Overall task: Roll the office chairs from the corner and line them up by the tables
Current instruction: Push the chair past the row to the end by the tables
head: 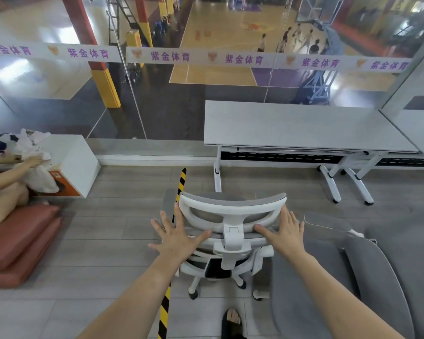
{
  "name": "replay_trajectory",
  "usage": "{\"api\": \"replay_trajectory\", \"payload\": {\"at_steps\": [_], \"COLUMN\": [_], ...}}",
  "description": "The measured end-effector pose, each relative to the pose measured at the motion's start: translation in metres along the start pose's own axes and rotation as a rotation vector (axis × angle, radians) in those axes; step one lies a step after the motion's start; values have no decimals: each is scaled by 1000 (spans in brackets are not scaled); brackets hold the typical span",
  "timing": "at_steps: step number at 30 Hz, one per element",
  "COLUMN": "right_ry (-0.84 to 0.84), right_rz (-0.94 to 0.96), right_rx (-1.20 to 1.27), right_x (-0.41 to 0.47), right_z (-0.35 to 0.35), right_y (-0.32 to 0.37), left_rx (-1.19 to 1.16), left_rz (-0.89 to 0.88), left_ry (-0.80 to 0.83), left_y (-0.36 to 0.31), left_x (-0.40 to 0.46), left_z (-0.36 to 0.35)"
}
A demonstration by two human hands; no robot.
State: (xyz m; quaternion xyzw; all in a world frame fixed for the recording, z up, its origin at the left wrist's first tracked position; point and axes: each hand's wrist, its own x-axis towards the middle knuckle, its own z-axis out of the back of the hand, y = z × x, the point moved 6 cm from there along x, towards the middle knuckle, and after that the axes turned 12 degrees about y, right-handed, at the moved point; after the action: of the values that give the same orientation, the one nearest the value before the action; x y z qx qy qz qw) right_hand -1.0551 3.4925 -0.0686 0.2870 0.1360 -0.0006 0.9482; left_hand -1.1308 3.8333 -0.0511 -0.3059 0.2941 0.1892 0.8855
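— Where's the chair (230,231) now?

— Right in front of the person, back toward them, seat facing the table (291,123). It stands just short of the table's left end, wheels on the grey floor, with the striped tape (179,187) running under its left side.

— And the hands?

— Both on the headrest (233,204). The left hand (179,237) lies against its left end, fingers spread wide and straight, thumb reaching in along the lower edge. The right hand (283,232) mirrors it on the right end, fingers straight and closer together, thumb pointing inward. Neither one wraps round anything that I can see; it looks like flat contact, palms pushing.

— So which way does it have to go?

— Straight ahead of the fingers, I'd say. The table's long edge runs left to right across the room, and the headrest's long axis runs about parallel to it, so the chair is already squared up. The hands sit about equally far from the middle; neither is clearly nearer the table.

— How many chairs?

— One white-framed chair under the hands. To the right there's another grey chair (353,253), seen only partly, just beside the first. Two tables: the second (416,128) butts against the first on the right.

— Anyone else?

— Someone (8,177) sitting at the left by a white box (69,157), well apart from the chair.
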Motion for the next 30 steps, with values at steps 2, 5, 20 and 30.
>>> {"api": "replay_trajectory", "payload": {"at_steps": [2,5,20,30], "right_ry": [-1,-10,33,30], "right_rz": [13,18,57,57], "right_rx": [-17,-59,-93,-129], "right_x": [18,44,179,158], "right_z": [2,4,39,36], "right_y": [6,11,25,11], "left_rx": [-8,-8,-1,11], "left_rz": [6,3,74,63], "left_ry": [-17,-25,-71,-93], "left_y": [-4,-13,-77,-72], "left_x": [12,32,119,107], "left_z": [8,19,68,48]}}
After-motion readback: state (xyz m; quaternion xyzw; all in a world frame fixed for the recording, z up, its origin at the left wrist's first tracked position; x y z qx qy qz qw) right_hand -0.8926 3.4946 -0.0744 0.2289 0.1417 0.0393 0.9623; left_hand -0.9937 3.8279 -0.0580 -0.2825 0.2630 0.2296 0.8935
